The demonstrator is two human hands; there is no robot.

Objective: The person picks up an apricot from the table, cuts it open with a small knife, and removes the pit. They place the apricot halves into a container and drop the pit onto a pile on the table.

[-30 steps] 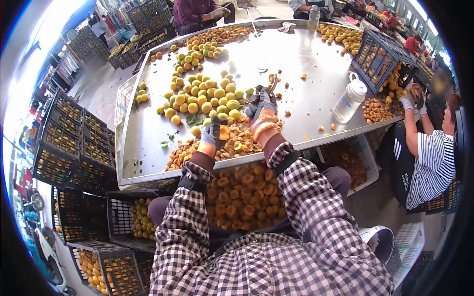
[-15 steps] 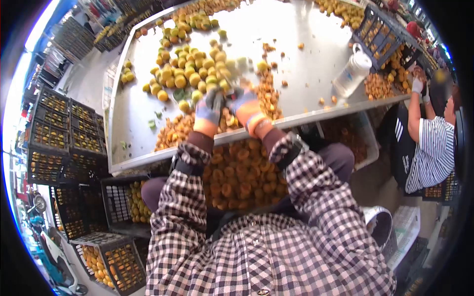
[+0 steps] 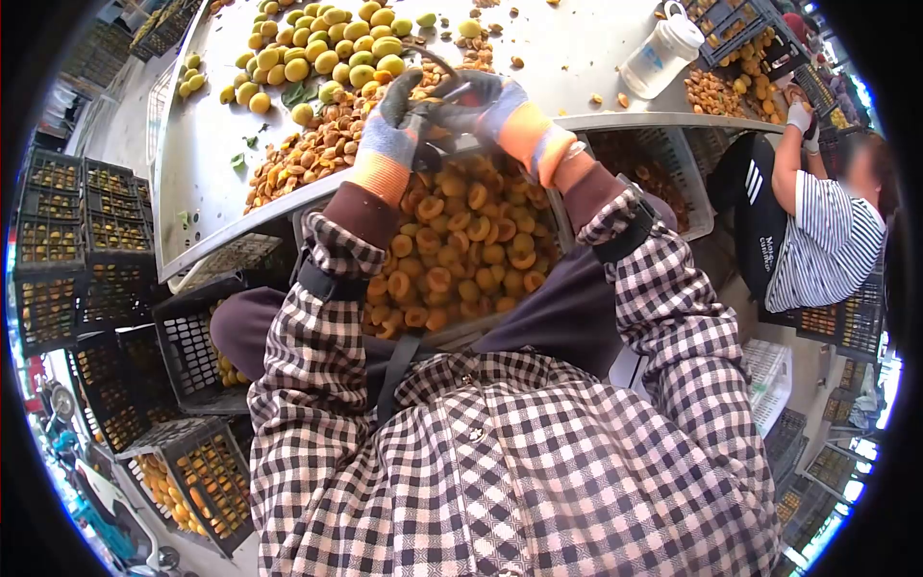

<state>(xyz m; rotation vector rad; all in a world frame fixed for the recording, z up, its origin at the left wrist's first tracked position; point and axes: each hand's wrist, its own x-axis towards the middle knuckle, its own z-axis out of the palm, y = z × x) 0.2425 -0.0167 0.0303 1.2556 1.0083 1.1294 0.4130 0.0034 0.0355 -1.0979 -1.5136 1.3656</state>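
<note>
My left hand [image 3: 390, 133], in a grey and orange work glove, is bent closed just over the table's near edge; whatever its fingers grip is hidden. Beside it, my right hand [image 3: 495, 111] in a matching glove curls around a thin, dark curved tool [image 3: 435, 60] that sticks up toward the left. The fingertips of both hands meet. Below them, a crate of halved apricots [image 3: 471, 240] stands between my knees. Whole yellow-green apricots [image 3: 332, 43] lie piled beyond my hands. A heap of brown apricot stones [image 3: 306, 154] spreads left of my left hand.
The metal table [image 3: 207, 125] has a raised rim. A clear bottle with a white lid [image 3: 661, 53] stands on it at right. Black crates of fruit [image 3: 197, 476] are stacked at left. At far right sits a person in a striped shirt [image 3: 832, 231], hands at another heap.
Both hands have drawn back from the fruit pile toward the table's near edge, over the crate. The view has tilted down, showing more of the apricot halves.
</note>
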